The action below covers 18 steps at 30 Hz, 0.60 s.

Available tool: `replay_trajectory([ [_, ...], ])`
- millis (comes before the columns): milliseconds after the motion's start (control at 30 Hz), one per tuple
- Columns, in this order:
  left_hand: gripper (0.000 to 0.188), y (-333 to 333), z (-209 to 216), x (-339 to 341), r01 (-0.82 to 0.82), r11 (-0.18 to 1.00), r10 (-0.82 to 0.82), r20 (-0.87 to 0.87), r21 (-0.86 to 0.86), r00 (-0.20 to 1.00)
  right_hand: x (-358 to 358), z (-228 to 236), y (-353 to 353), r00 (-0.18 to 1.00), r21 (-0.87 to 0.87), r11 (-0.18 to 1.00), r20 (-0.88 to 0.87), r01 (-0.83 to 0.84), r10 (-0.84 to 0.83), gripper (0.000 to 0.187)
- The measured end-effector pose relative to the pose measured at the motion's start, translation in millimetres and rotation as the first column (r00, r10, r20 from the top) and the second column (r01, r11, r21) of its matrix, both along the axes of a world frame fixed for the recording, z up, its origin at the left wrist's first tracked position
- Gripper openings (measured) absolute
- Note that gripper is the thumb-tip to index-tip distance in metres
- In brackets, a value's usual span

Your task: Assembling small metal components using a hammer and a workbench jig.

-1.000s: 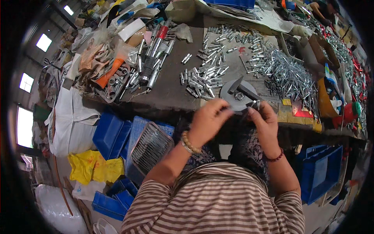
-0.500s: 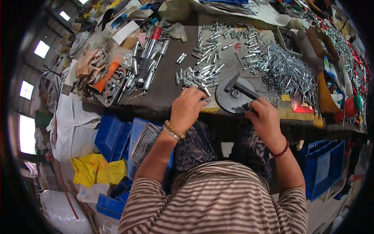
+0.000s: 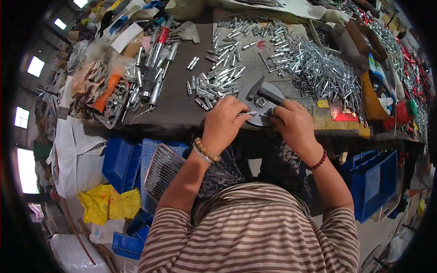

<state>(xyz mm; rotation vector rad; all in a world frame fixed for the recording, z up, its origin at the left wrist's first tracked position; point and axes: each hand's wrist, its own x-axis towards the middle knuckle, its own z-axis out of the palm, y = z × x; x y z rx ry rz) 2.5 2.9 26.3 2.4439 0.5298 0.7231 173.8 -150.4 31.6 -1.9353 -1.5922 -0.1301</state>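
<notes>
My left hand (image 3: 223, 123) is closed, with thumb and fingertips pinching a small shiny metal sleeve (image 3: 248, 113) over the near part of a round grey metal disc (image 3: 260, 121). My right hand (image 3: 293, 127) wraps round the handle of a hammer (image 3: 268, 94), whose dark head lies above the disc. A small dark piece shows near my right thumb and fingertips, too small to name. At the disc's middle sits a nut-like metal fitting (image 3: 261, 102). Just beyond my left hand, a loose pile of short metal sleeves (image 3: 218, 82) spreads over the bench.
Thin metal pins (image 3: 314, 66) are heaped right of the disc. A yellow container (image 3: 373, 95) stands at the bench's right. Left lie a red-and-silver tool (image 3: 154, 54) and an orange-handled tool (image 3: 107, 93). Blue crates (image 3: 120, 161) and another blue crate (image 3: 375, 186) sit below bench level.
My left hand has come over the disc's edge, and the metal sleeve now shows in its fingertips. My right hand keeps the hammer, its fingertips now closer to the left hand's. The view has shifted slightly.
</notes>
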Motion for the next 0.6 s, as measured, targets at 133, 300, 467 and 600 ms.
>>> replay_trajectory([
  [133,0.015,-1.3,-1.8,2.6,0.03,0.998,-0.029,0.015,-0.064,0.999,-0.3,-1.4,1.1,1.0,0.042,0.999,-0.005,-0.011,0.011,0.014],
  [300,0.014,-6.1,-2.2,3.7,0.015,0.998,-0.014,0.019,-0.059,1.0,1.3,-1.2,2.8,0.998,0.068,0.997,0.058,-0.043,0.039,0.015],
  [467,0.013,-7.0,-6.1,3.7,0.002,0.99,0.006,0.056,-0.14,0.998,2.8,-4.0,3.7,0.989,0.031,0.995,0.118,-0.09,0.085,0.012],
  [600,0.011,-5.9,-9.0,4.9,0.013,0.984,0.0,0.068,-0.178,0.998,3.9,-4.4,5.2,0.982,0.047,0.993,0.165,-0.106,0.097,0.01],
])
